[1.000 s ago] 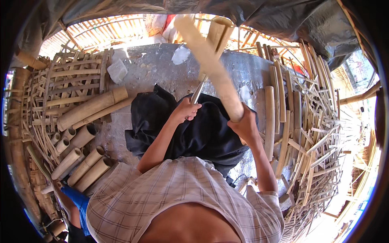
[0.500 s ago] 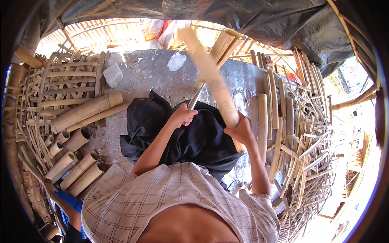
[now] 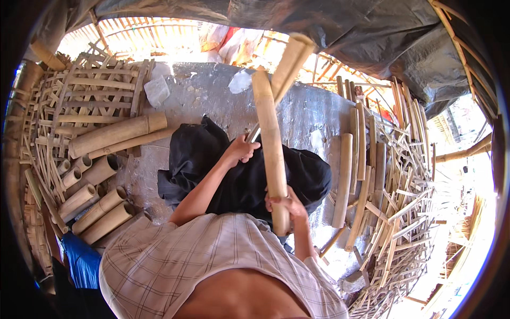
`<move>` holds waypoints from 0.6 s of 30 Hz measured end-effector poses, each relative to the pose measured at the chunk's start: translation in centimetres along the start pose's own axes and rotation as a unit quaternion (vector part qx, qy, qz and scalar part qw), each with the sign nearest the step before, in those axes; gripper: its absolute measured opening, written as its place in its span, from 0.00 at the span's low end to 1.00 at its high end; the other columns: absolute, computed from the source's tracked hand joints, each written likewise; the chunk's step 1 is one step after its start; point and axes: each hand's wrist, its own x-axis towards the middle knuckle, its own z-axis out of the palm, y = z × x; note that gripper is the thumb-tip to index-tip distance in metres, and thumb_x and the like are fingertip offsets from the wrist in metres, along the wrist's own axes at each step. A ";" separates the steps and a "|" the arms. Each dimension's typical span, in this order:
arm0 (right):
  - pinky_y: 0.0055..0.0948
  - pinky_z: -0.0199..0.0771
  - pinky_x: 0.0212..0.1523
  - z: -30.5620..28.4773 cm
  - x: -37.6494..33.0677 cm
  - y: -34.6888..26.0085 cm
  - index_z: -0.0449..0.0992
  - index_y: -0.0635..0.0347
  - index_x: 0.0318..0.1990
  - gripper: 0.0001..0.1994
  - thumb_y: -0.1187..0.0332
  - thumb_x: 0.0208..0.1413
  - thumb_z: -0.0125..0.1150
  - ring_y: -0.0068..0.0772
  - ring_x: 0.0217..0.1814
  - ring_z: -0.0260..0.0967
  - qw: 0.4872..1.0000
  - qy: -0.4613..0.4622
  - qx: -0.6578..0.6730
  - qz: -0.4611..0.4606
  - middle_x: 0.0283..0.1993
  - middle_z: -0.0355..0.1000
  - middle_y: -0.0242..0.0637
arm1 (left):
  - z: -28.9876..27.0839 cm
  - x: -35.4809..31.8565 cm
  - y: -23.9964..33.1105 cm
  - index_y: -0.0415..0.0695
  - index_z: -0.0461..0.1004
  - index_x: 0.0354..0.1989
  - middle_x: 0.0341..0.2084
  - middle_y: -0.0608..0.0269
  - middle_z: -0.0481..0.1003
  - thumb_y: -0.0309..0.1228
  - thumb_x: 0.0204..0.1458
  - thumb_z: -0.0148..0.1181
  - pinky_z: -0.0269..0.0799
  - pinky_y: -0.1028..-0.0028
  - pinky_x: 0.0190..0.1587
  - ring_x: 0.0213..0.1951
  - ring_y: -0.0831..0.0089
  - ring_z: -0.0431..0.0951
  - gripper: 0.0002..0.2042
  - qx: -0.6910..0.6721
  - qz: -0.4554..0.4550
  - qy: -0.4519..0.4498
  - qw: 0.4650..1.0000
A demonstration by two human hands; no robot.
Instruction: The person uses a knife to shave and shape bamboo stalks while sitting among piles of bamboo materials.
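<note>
My right hand (image 3: pixel 290 204) is wrapped round the lower end of a thick bamboo stick (image 3: pixel 271 138), which stands nearly upright in view over my lap. My left hand (image 3: pixel 241 150) is closed on the near end of a knife-like metal blade (image 3: pixel 254 131); the stick hides its far end. Just beyond the stick leans a wider bamboo piece (image 3: pixel 292 69), its lower part partly covered by the stick. Whether the blade touches this piece cannot be seen. Black cloth (image 3: pixel 194 151) drapes my legs under both hands.
Cut bamboo tubes (image 3: pixel 109 210) and a long thick bamboo length (image 3: pixel 119 134) lie at left beside a slatted bamboo rack (image 3: pixel 98 95). Split bamboo pieces (image 3: pixel 344 178) and a pile of thin strips (image 3: pixel 404 212) lie at right. A dark sheet (image 3: pixel 366 37) hangs overhead.
The bamboo stick in my right hand has come nearer to me, swinging from a leftward tilt to nearly upright. My left hand keeps its hold on the blade.
</note>
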 end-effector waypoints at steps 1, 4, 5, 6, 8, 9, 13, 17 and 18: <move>0.30 0.76 0.34 0.8 -0.2 0.6 0.71 0.68 0.52 0.25 0.72 0.46 0.72 0.30 0.31 0.75 0.999 -0.028 0.039 -0.008 0.34 0.74 0.38 | -0.4 0.1 0.3 0.38 0.65 0.48 0.18 0.71 0.65 0.30 0.57 0.62 0.55 0.78 0.14 0.15 0.84 0.62 0.15 -0.016 0.013 -0.008 1.000; 0.29 0.77 0.37 1.5 -0.4 3.0 0.69 0.65 0.56 0.30 0.77 0.43 0.74 0.28 0.35 0.75 0.999 -0.042 0.001 -0.020 0.37 0.74 0.37 | -1.2 -0.1 0.4 0.41 0.66 0.52 0.20 0.74 0.65 0.30 0.61 0.58 0.54 0.80 0.15 0.16 0.86 0.62 0.14 -0.045 0.050 0.016 0.998; 0.30 0.78 0.39 1.7 -0.6 3.1 0.68 0.64 0.58 0.33 0.78 0.42 0.75 0.30 0.37 0.76 0.999 -0.037 0.005 0.003 0.38 0.74 0.36 | -1.7 -0.1 0.5 0.42 0.66 0.52 0.20 0.74 0.66 0.30 0.62 0.57 0.54 0.81 0.15 0.16 0.86 0.62 0.13 -0.044 0.051 0.023 0.997; 0.31 0.78 0.40 1.8 -0.8 3.2 0.67 0.64 0.59 0.33 0.77 0.43 0.76 0.31 0.38 0.76 0.998 -0.043 0.037 0.013 0.39 0.74 0.37 | -2.1 -0.2 0.7 0.43 0.66 0.52 0.21 0.74 0.66 0.29 0.62 0.56 0.54 0.81 0.15 0.16 0.87 0.62 0.12 -0.043 0.052 0.027 0.997; 0.33 0.79 0.42 1.8 -1.2 3.4 0.65 0.63 0.61 0.34 0.76 0.44 0.76 0.33 0.38 0.77 0.993 -0.056 0.103 0.032 0.39 0.74 0.37 | -2.5 -0.6 0.8 0.44 0.67 0.52 0.21 0.74 0.66 0.28 0.64 0.54 0.55 0.81 0.14 0.16 0.87 0.63 0.10 -0.047 0.053 0.041 0.997; 0.35 0.79 0.42 1.6 -1.4 3.1 0.64 0.63 0.61 0.35 0.76 0.45 0.76 0.34 0.39 0.77 0.992 -0.057 0.100 0.053 0.39 0.75 0.38 | -2.5 -0.7 0.9 0.44 0.67 0.52 0.21 0.74 0.66 0.28 0.64 0.54 0.55 0.81 0.14 0.16 0.87 0.63 0.10 -0.056 0.063 0.038 0.996; 0.37 0.80 0.44 1.3 -1.9 2.0 0.62 0.62 0.64 0.36 0.74 0.47 0.75 0.34 0.41 0.78 0.989 -0.065 0.054 0.120 0.40 0.76 0.38 | -2.6 -0.7 1.4 0.44 0.67 0.52 0.20 0.74 0.67 0.28 0.64 0.54 0.56 0.81 0.13 0.15 0.86 0.64 0.10 -0.076 0.092 0.067 0.991; 0.33 0.78 0.46 0.6 -2.0 2.1 0.65 0.61 0.60 0.33 0.75 0.47 0.76 0.31 0.41 0.77 0.985 -0.054 -0.102 0.131 0.39 0.77 0.38 | -3.7 -0.3 2.4 0.43 0.67 0.52 0.20 0.73 0.67 0.29 0.64 0.54 0.58 0.80 0.13 0.15 0.85 0.65 0.10 -0.038 0.086 0.101 0.990; 0.33 0.77 0.48 0.2 -1.9 2.8 0.66 0.61 0.59 0.33 0.73 0.45 0.78 0.30 0.42 0.77 0.983 -0.063 -0.114 0.128 0.40 0.77 0.37 | -4.2 -0.1 2.2 0.43 0.67 0.52 0.20 0.73 0.67 0.29 0.64 0.54 0.57 0.80 0.13 0.15 0.85 0.64 0.11 -0.027 0.085 0.108 0.990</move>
